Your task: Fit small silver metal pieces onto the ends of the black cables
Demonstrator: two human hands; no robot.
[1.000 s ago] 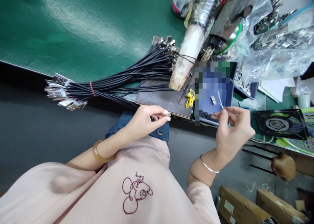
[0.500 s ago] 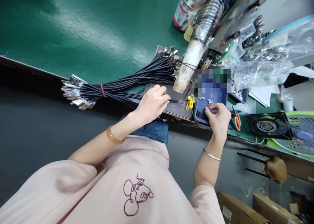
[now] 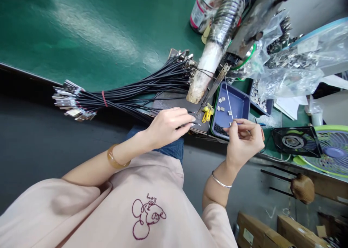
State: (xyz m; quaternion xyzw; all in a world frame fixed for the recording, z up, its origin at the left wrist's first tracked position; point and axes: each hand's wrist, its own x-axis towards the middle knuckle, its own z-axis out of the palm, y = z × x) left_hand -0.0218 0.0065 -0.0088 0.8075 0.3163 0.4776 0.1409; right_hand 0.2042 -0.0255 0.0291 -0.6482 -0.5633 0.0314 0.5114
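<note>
My left hand [image 3: 167, 126] is closed in a pinch on the end of a thin black cable [image 3: 190, 112] over a dark work plate [image 3: 174, 104]. A tied bundle of black cables [image 3: 130, 92] with metal plugs lies just behind that hand. My right hand [image 3: 243, 141] pinches a small metal part at its fingertips. It hovers at the near edge of a blue tray [image 3: 240, 104] that holds a few metal pieces and dark bits. The two hands are a short gap apart.
A foil-wrapped tool [image 3: 214, 48] slants down toward the plate beside a yellow clip [image 3: 207, 112]. Clear bags of metal parts [image 3: 293, 63] sit at the right. A black fan frame [image 3: 295, 141] and green fan [image 3: 328, 148] lie further right. A plastic jar [image 3: 201, 8] stands behind.
My right hand has lifted out of the blue tray with a small part pinched and drawn back toward me. My left hand has shifted slightly nearer, still on the cable end.
</note>
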